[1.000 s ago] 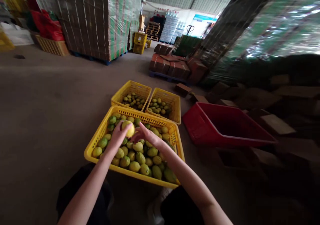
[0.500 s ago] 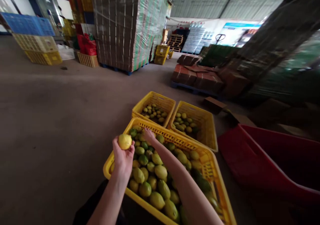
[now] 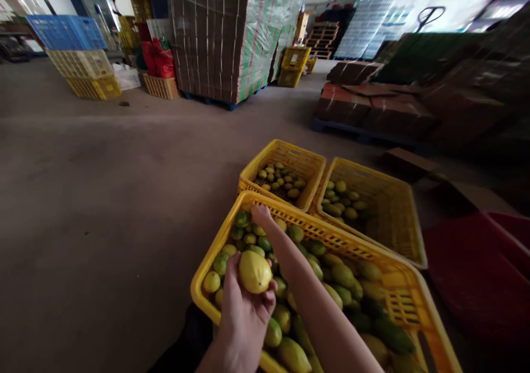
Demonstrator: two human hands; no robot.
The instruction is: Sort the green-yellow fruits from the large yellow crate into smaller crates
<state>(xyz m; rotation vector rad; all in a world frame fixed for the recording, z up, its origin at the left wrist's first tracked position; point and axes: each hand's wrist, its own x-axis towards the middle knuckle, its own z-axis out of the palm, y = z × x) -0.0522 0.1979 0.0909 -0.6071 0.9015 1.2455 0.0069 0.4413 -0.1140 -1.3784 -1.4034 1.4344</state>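
A yellow lemon (image 3: 254, 272) rests in my left hand (image 3: 244, 312), the fingers and thumb wrapped round it from below. That hand is over the near left part of a large yellow crate (image 3: 364, 250) full of green and yellow lemons (image 3: 293, 354). My right hand (image 3: 261, 215) reaches down at the crate's far left corner, among the lemons beside the rim. It looks closed, its fingers curled downward, and what they grip is hidden. My right forearm crosses over the fruit.
Behind the large crate stand two yellow crates (image 3: 285, 147) (image 3: 375, 175), each partly filled with lemons. A red bin (image 3: 467, 273) is at the right. Wrapped box stacks (image 3: 207, 36), flat cartons (image 3: 372, 105) on a blue pallet and stacked crates (image 3: 78, 63) stand farther back.
My left hand has moved with the lemon from the crate's left rim to over the fruit. My right hand stays near the far left corner, looking more curled. The view has shifted.
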